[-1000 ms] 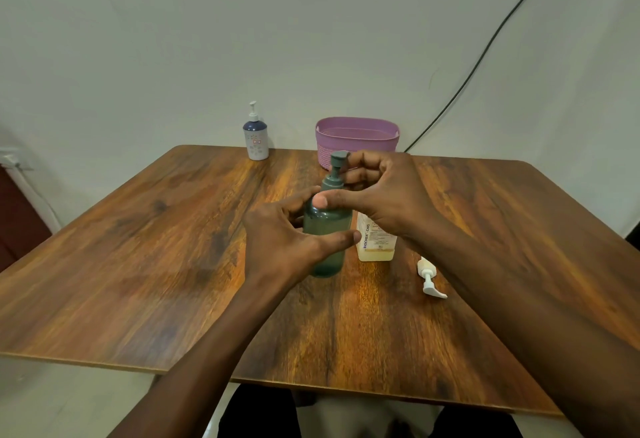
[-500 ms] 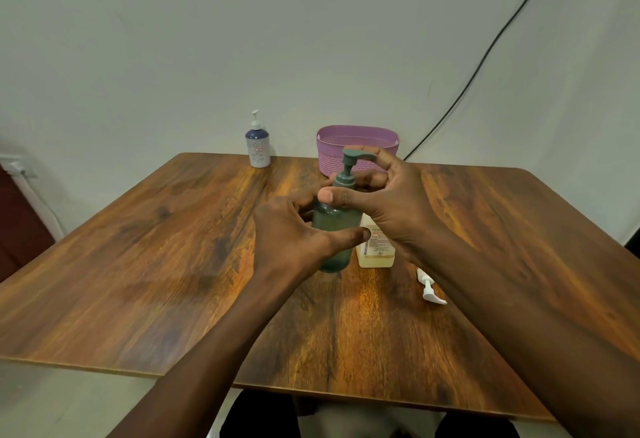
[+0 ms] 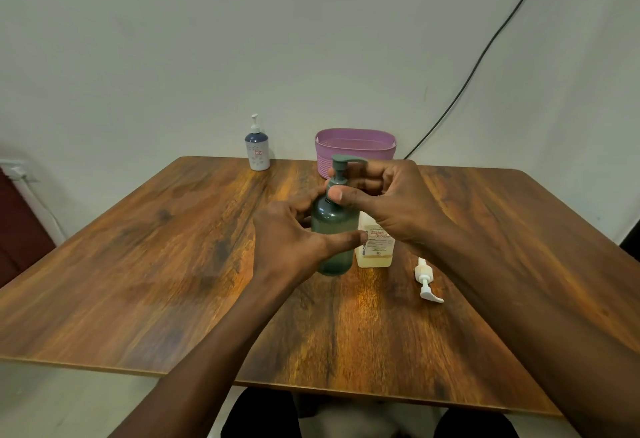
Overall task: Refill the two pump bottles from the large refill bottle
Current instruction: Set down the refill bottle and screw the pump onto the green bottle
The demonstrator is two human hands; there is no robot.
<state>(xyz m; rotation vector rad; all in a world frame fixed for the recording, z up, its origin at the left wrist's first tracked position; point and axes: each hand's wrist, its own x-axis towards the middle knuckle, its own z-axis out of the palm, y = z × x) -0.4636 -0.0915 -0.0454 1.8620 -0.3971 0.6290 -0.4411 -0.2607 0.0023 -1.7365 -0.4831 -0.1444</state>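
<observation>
A dark green pump bottle [image 3: 334, 229] stands upright at the table's middle. My left hand [image 3: 291, 240] wraps its body from the left. My right hand [image 3: 388, 202] pinches the collar of its green pump head [image 3: 341, 164], whose spout points right. Just behind it on the right stands a clear refill bottle [image 3: 375, 247] with yellowish liquid and a printed label; its top is hidden by my right hand. A white pump head [image 3: 426, 280] lies loose on the table to the right. A white and navy pump bottle [image 3: 257, 148] stands at the far edge.
A purple plastic basket [image 3: 355, 150] sits at the far edge of the wooden table [image 3: 138, 264], behind the green bottle. A black cable [image 3: 485, 53] runs down the wall at the right.
The green pump head has turned, so its spout now points right. My right hand's fingers shifted around the collar. The bottle stays in place in my left hand.
</observation>
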